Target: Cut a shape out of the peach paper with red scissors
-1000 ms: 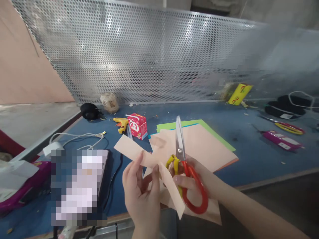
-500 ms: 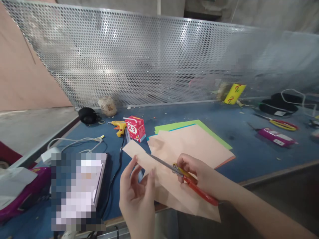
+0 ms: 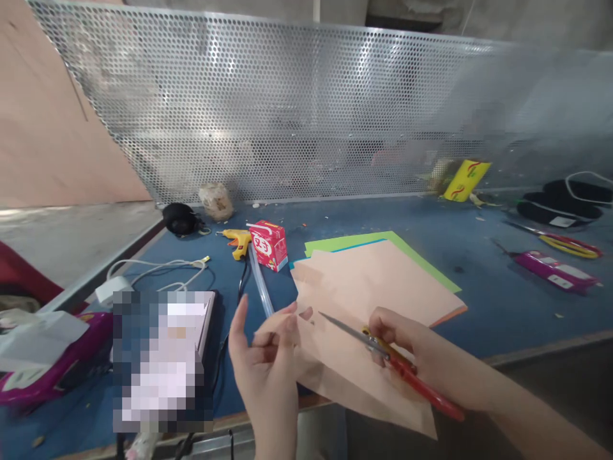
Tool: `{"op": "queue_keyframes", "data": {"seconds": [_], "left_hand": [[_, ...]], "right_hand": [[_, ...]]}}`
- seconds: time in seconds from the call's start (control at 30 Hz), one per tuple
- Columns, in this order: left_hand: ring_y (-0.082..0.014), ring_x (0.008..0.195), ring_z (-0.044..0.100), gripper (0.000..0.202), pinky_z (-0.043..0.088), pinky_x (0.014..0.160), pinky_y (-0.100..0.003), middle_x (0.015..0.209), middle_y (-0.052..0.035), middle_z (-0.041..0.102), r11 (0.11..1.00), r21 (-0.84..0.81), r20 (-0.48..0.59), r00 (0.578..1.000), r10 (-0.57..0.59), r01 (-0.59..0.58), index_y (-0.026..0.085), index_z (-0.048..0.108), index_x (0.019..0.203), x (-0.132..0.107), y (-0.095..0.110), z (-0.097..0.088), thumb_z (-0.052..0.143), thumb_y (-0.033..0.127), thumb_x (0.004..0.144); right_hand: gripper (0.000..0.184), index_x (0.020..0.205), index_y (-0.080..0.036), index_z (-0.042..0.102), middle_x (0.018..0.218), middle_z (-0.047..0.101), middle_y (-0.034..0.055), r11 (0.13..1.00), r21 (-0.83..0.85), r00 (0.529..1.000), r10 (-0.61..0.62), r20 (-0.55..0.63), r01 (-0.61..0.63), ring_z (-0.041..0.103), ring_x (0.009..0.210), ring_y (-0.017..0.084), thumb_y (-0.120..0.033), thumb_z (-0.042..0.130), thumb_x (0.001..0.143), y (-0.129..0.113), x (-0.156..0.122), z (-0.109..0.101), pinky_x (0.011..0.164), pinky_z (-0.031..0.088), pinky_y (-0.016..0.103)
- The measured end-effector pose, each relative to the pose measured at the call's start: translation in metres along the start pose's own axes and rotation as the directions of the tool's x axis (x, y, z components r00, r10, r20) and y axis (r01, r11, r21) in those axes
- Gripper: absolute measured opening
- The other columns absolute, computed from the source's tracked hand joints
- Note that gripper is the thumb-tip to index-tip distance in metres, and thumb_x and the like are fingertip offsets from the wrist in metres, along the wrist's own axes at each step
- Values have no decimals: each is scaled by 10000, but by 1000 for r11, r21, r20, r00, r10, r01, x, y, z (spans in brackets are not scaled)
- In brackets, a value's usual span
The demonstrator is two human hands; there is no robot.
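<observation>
Here right fingers (image 3: 383,322) grip scissors (image 3: 383,351); left fingers (image 3: 282,329) pinch paper (image 3: 354,377).

Blue table (image 3: 479,306): paper sheets (image 3: 373,281), red carton (image 3: 269,245), glue gun (image 3: 238,240), cables (image 3: 158,271).

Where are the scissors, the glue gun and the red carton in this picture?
scissors (image 3: 383,350): head view, at the pivot by the right hand.
glue gun (image 3: 238,241): head view, on its yellow body.
red carton (image 3: 269,245): head view, on its front face.

Two pairs of scissors (image 3: 383,351) (image 3: 569,245), one glue gun (image 3: 238,240), one red carton (image 3: 271,244).
</observation>
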State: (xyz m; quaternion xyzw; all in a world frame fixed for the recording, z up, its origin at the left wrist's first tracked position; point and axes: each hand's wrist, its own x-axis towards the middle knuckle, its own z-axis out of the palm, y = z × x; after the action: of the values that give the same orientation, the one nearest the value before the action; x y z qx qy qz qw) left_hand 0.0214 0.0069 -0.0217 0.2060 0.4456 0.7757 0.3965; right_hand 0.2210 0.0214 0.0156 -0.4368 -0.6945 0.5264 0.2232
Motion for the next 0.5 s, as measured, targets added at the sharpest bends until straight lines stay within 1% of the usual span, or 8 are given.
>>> {"op": "queue_keyframes", "data": {"seconds": [0.03, 0.07, 0.1, 0.17, 0.23, 0.27, 0.37, 0.5], "left_hand": [[-210, 803, 802, 900, 638, 688, -198, 888, -50, 830, 1000, -2, -19, 1000, -5, 4, 283, 443, 1449, -1, 1, 0, 941, 344, 702], [-207, 832, 801, 901, 637, 706, -198, 877, -44, 831, 1000, -7, -27, 999, -18, 18, 288, 435, 1450, -2, 0, 1, 940, 347, 705], [-211, 859, 799, 851, 639, 722, -206, 868, -44, 831, 999, -14, -23, 999, -36, 35, 273, 484, 1403, -2, -1, 1, 947, 355, 693], [-233, 885, 798, 644, 650, 740, -234, 863, -59, 830, 997, -25, 9, 997, -76, 76, 215, 633, 1186, -1, -5, 1, 959, 393, 661], [-254, 841, 803, 493, 666, 725, -271, 871, -75, 829, 994, -26, 55, 993, -108, 110, 172, 692, 953, 3, -10, 0, 956, 448, 642], [-258, 813, 804, 466, 671, 712, -285, 877, -84, 828, 992, -19, 79, 989, -122, 124, 160, 701, 896, 4, -11, -1, 946, 470, 648], [-258, 723, 799, 451, 674, 637, -299, 854, -102, 823, 987, 30, 135, 978, -159, 156, 141, 730, 910, 9, -13, -6, 913, 491, 693], [-245, 677, 790, 460, 669, 610, -292, 819, -87, 817, 984, 91, 161, 972, -169, 156, 140, 742, 948, 12, -12, -10, 909, 487, 697]], "right_hand": [[216, 862, -211, 418, 815, 501, -2, 1000, -7, 1000, 18, -13, -18, 451, 746, 185, -314, 512, 696, 1, 0, 0, 667, 343, 270], [222, 871, -209, 424, 822, 507, 4, 999, -15, 999, 36, -25, -36, 461, 759, 195, -335, 524, 719, 4, -1, 0, 685, 347, 282], [226, 876, -207, 432, 822, 511, 8, 999, -25, 999, 45, -30, -46, 464, 758, 201, -354, 537, 740, 7, -3, 0, 693, 347, 290], [207, 894, -204, 457, 845, 538, 18, 998, -34, 998, 47, -35, -48, 479, 773, 209, -343, 560, 781, 17, -8, -1, 713, 353, 301], [159, 925, -207, 481, 869, 555, 10, 999, -25, 999, 31, -41, -32, 493, 786, 202, -257, 581, 813, 29, -14, -3, 716, 356, 292], [143, 942, -212, 483, 878, 560, 3, 1000, -4, 999, 20, -38, -21, 500, 789, 197, -212, 576, 833, 35, -18, -5, 710, 361, 286], [152, 951, -223, 469, 875, 555, -6, 1000, 10, 998, -26, -61, 27, 522, 785, 192, -146, 561, 857, 45, -24, -12, 690, 378, 278], [114, 929, -225, 457, 881, 572, 5, 999, -29, 990, -29, -137, 25, 551, 809, 207, -199, 560, 890, 40, -23, -21, 717, 412, 295]]}}
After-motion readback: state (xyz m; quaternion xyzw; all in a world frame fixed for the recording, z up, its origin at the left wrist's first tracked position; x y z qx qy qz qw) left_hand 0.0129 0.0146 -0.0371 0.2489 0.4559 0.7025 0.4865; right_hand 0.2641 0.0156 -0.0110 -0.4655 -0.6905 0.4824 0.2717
